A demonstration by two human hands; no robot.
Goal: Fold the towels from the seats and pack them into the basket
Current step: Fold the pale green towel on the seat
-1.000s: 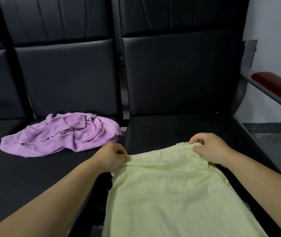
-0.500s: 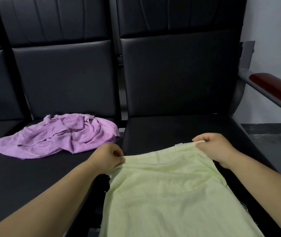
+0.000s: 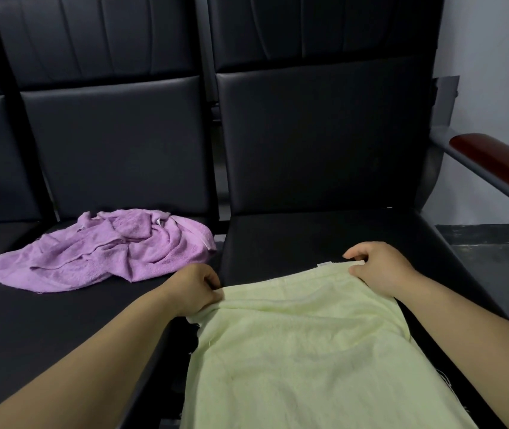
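A pale green towel (image 3: 302, 351) lies spread over the front of the right black seat (image 3: 302, 239) and hangs down toward me. My left hand (image 3: 194, 289) pinches its far left corner. My right hand (image 3: 380, 267) pinches its far right corner, beside a small white label on the hem. A purple towel (image 3: 104, 252) lies crumpled on the middle seat, to the left of my left hand and apart from it. No basket is in view.
Black padded seat backs (image 3: 309, 134) rise behind both seats. A grey metal armrest with a dark red wooden top (image 3: 501, 162) juts out on the right. Grey floor (image 3: 501, 258) shows beyond the right seat.
Both hands have carried the green towel's far edge slightly farther back on the seat. The purple towel has not moved.
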